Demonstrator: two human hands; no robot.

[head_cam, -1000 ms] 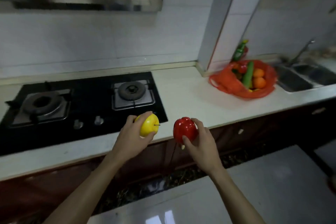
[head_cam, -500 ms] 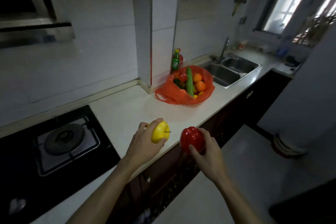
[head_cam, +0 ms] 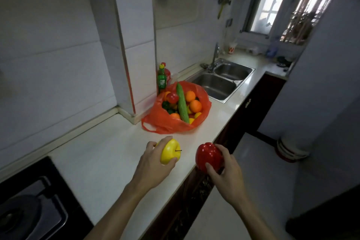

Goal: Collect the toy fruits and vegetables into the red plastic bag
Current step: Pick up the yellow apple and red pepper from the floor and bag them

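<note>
My left hand (head_cam: 151,163) grips a yellow toy apple (head_cam: 169,151) above the white counter (head_cam: 101,161). Held in my right hand (head_cam: 227,171) is a red toy bell pepper (head_cam: 208,156), just past the counter's front edge. Both are in the air, side by side and apart. The red plastic bag (head_cam: 165,122) lies open on the counter beyond them, against the wall pillar. Inside it I see a long green cucumber (head_cam: 182,103), oranges (head_cam: 195,105), a red fruit (head_cam: 172,98) and other pieces partly hidden.
A green bottle (head_cam: 161,80) stands behind the bag by the pillar. A double steel sink (head_cam: 222,82) with a tap lies to the right of the bag. The black gas hob (head_cam: 33,206) is at the lower left. Tiled floor runs along the right.
My view has swung right from the hob toward the sink. The bag has come nearer and more central. Both hands keep their hold and stay ahead of me.
</note>
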